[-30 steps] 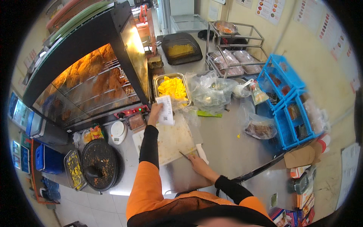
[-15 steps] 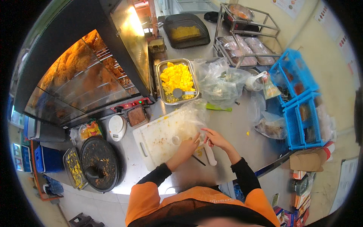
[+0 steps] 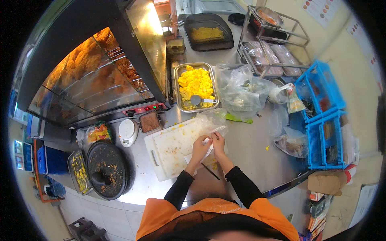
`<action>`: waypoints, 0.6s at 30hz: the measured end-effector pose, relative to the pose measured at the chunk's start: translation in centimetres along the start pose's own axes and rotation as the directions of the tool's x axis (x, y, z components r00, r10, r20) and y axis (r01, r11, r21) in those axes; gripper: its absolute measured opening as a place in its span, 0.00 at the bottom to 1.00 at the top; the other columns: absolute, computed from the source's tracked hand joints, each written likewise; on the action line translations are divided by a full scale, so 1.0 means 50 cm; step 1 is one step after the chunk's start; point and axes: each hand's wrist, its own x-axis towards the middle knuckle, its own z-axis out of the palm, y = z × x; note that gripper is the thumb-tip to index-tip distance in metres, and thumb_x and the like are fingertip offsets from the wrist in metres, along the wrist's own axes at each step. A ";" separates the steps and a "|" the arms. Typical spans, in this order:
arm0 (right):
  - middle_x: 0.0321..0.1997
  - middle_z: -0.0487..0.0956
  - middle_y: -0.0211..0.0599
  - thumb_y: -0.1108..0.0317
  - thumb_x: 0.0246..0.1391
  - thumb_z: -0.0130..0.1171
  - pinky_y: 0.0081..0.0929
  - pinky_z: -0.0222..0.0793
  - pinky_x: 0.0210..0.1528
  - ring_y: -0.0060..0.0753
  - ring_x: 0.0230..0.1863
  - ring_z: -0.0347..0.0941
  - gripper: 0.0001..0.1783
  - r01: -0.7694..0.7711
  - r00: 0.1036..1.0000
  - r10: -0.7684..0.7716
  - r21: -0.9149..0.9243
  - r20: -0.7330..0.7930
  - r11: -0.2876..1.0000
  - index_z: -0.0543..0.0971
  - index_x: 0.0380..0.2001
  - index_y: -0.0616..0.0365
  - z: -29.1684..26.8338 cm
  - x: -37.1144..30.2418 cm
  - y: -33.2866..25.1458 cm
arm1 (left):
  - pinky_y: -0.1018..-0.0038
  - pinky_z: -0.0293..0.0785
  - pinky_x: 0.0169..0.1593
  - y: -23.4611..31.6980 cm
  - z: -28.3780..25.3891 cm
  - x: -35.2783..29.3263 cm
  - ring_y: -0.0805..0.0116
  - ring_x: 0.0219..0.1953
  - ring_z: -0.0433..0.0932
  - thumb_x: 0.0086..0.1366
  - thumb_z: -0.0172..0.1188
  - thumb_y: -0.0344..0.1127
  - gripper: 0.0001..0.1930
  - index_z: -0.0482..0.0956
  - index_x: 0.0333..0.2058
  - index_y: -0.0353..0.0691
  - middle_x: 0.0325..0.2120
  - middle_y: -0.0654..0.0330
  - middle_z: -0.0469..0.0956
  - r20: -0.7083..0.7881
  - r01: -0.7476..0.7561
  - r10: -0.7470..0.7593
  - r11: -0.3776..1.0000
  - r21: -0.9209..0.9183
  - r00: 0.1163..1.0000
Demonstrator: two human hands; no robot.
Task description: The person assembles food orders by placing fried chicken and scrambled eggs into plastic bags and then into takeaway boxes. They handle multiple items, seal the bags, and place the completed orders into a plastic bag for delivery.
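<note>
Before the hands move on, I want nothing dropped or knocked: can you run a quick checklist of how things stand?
1. Both hands on the clear plastic bag: left hand and right hand meet at it: ok.
2. Bag over the white cutting board: ok.
3. Bag's contents: cannot tell.
4. Dark thin utensil on the counter near the right forearm: not ok.
5. Scoop resting in the tray of yellow food: ok.
6. Crumbs on the board: not ok.
</note>
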 end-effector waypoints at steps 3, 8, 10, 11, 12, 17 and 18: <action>0.30 0.75 0.27 0.70 0.57 0.47 0.15 0.62 0.29 0.17 0.28 0.68 0.10 0.043 0.988 -0.057 0.097 0.146 0.994 0.76 0.38 0.60 -0.020 0.006 -0.037 | 0.72 0.69 0.33 -0.008 0.002 0.010 0.62 0.27 0.74 0.51 0.63 0.37 0.11 0.78 0.31 0.37 0.29 0.52 0.76 0.029 -0.270 0.270 0.962 0.035 0.963; 0.39 0.76 0.32 0.72 0.57 0.45 0.20 0.65 0.45 0.22 0.40 0.71 0.15 -0.263 0.889 0.081 0.357 0.451 0.896 0.73 0.47 0.59 -0.014 0.034 -0.089 | 0.69 0.68 0.27 0.017 -0.015 0.008 0.58 0.19 0.72 0.48 0.63 0.38 0.12 0.76 0.25 0.36 0.17 0.55 0.73 0.160 -0.201 0.175 0.966 0.164 0.972; 0.43 0.76 0.33 0.72 0.57 0.44 0.22 0.64 0.52 0.24 0.45 0.71 0.17 -0.212 0.849 0.041 0.270 0.527 0.939 0.70 0.51 0.59 0.002 0.040 -0.105 | 0.68 0.68 0.25 0.029 -0.021 -0.003 0.56 0.18 0.72 0.48 0.64 0.40 0.13 0.74 0.23 0.36 0.13 0.56 0.71 0.066 -0.154 0.142 0.957 0.246 0.988; 0.45 0.75 0.34 0.72 0.58 0.43 0.24 0.62 0.54 0.26 0.48 0.70 0.18 -0.126 0.822 0.014 0.157 0.570 0.979 0.69 0.52 0.59 0.010 0.042 -0.113 | 0.67 0.67 0.24 0.035 -0.024 -0.011 0.56 0.17 0.72 0.48 0.64 0.41 0.14 0.74 0.24 0.37 0.11 0.57 0.69 -0.035 -0.147 0.166 0.936 0.321 0.985; 0.46 0.75 0.35 0.71 0.58 0.43 0.25 0.61 0.57 0.27 0.50 0.69 0.19 -0.032 0.804 0.004 0.038 0.595 0.999 0.68 0.54 0.59 0.017 0.042 -0.122 | 0.66 0.67 0.23 0.040 -0.028 -0.019 0.55 0.17 0.72 0.48 0.64 0.42 0.14 0.73 0.24 0.37 0.09 0.58 0.68 -0.110 -0.073 0.129 0.907 0.414 0.986; 0.53 0.71 0.36 0.65 0.60 0.43 0.31 0.59 0.60 0.32 0.54 0.67 0.23 0.002 0.779 -0.138 0.218 0.612 0.976 0.63 0.57 0.60 0.041 0.037 -0.156 | 0.65 0.65 0.22 0.067 -0.057 -0.015 0.57 0.18 0.74 0.51 0.64 0.47 0.19 0.72 0.33 0.40 0.10 0.58 0.68 -0.341 0.176 -0.061 0.932 0.318 0.938; 0.54 0.70 0.37 0.65 0.59 0.44 0.31 0.59 0.60 0.33 0.55 0.67 0.23 -0.075 0.767 -0.179 0.362 0.617 0.929 0.63 0.58 0.59 0.042 0.037 -0.158 | 0.65 0.64 0.21 0.075 -0.061 -0.005 0.57 0.17 0.74 0.51 0.63 0.48 0.20 0.72 0.35 0.41 0.09 0.58 0.68 -0.360 0.180 -0.067 0.940 0.291 0.930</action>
